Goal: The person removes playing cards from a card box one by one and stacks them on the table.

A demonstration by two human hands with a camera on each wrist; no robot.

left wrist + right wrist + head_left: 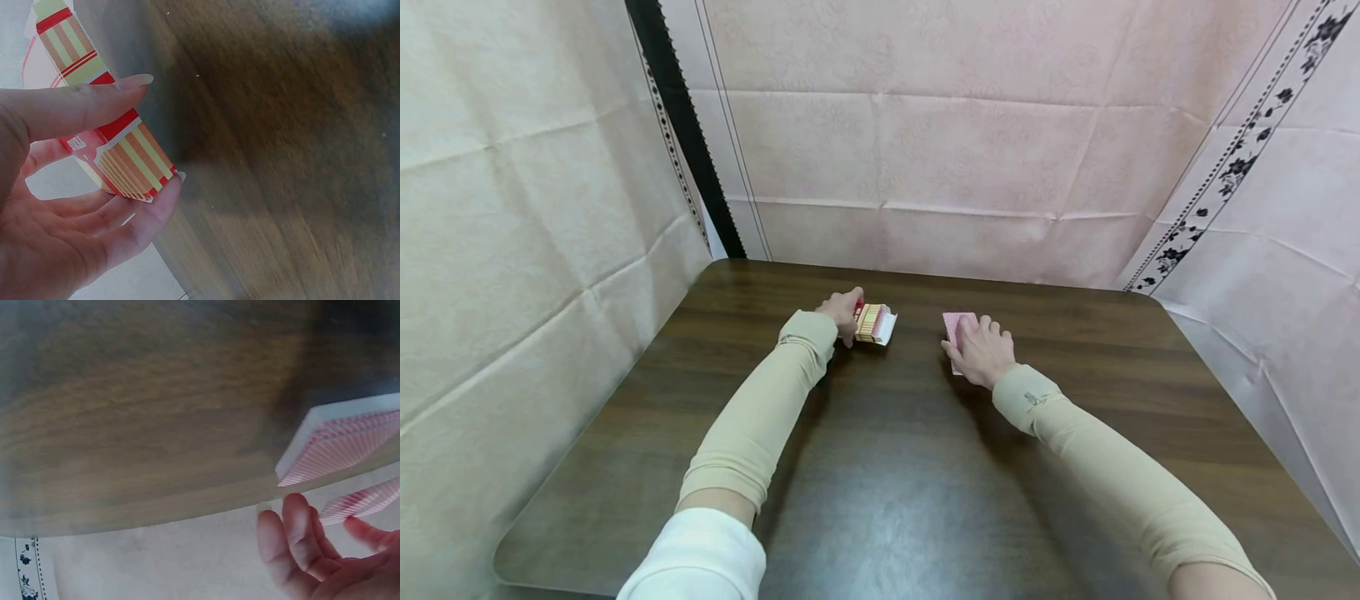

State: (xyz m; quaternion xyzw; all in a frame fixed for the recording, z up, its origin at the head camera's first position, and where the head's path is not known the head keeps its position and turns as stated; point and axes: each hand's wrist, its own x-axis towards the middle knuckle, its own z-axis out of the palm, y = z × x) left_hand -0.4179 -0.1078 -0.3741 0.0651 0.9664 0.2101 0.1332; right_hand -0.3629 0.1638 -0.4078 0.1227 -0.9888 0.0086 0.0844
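Note:
My left hand [842,314] grips a small striped card box [871,322] at the far side of the table. Its flap hangs open, showing white inside. In the left wrist view, thumb and fingers close around the red, cream and tan box [134,150]. To the right, my right hand [981,350] holds pink-backed playing cards [953,323], one finger pressing their back. In the right wrist view a thick packet of cards [350,444] and a separate pink-patterned piece [362,503] show, a fingertip against the latter. The right thumb is hidden there.
Both hands are over a dark wood table [880,467] with rounded corners. Pale cloth [962,150] hangs behind its far edge, and more cloth [512,250] stands along the left side. A black strip [685,125] runs down at the back left.

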